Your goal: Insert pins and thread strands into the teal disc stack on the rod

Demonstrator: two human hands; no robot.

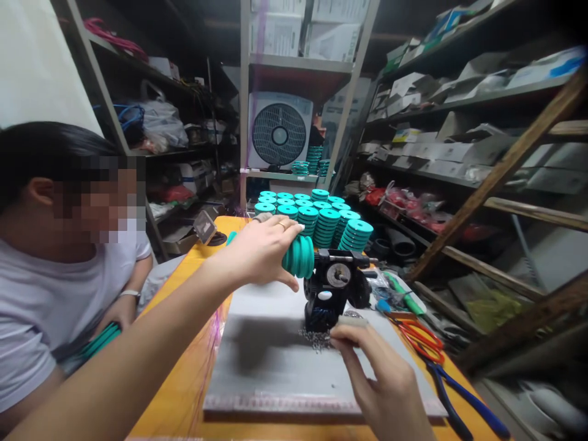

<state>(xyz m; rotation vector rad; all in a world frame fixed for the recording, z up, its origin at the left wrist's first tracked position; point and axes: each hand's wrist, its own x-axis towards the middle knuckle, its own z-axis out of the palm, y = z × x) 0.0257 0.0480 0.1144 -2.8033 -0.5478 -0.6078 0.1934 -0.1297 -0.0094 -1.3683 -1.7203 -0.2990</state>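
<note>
A row of green spools (301, 258) lies sideways against the black hand-winding machine (324, 306) with a round dial. My left hand (264, 248) reaches over this row, its palm down, fingers across the top and thumb below; it covers much of the row. My right hand (367, 349) is low in front of the machine, with thumb and forefinger pinched together. Whatever is between those fingertips is too small to tell. Beside them, small metal bits (316, 340) lie scattered on the white board (271, 373) under the machine.
Stacks of green spools (327, 228) stand behind the machine. Orange-handled pliers (425, 343) and blue-handled pliers (473, 392) lie on the right of the orange table (177, 321). A co-worker (27, 282) sits at left, holding green spools. Shelves and a box fan (279, 131) stand beyond.
</note>
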